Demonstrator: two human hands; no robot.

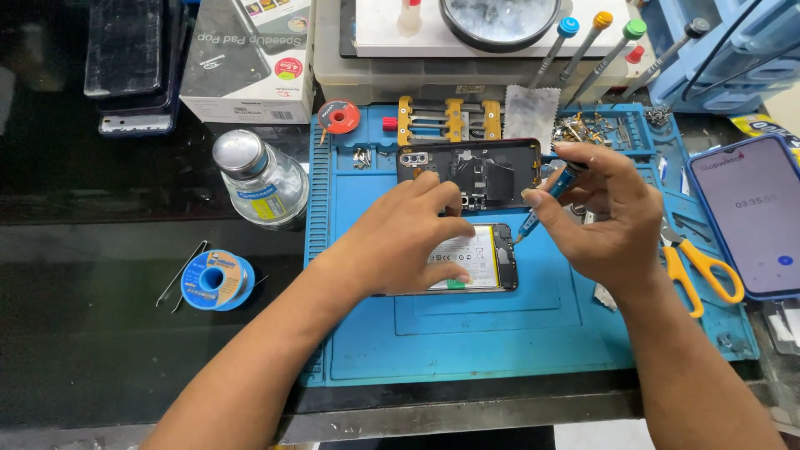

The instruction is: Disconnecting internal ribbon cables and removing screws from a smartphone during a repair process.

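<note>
An opened phone (483, 260) with its battery showing lies flat on the blue work mat (467, 333). My left hand (400, 237) presses down on the phone's left part and steadies it. My right hand (604, 212) grips a small blue screwdriver (546, 198), tip down at the phone's upper right corner. The phone's dark back cover (487, 171) lies just behind, inner side up.
Yellow-handled scissors (700, 271) and a second phone with a lit screen (750, 212) lie at the right. A glass bottle (262, 183), a blue wire spool (215, 281) and tweezers (182, 273) are left of the mat. Several screwdrivers (583, 46) and a box (250, 58) stand behind.
</note>
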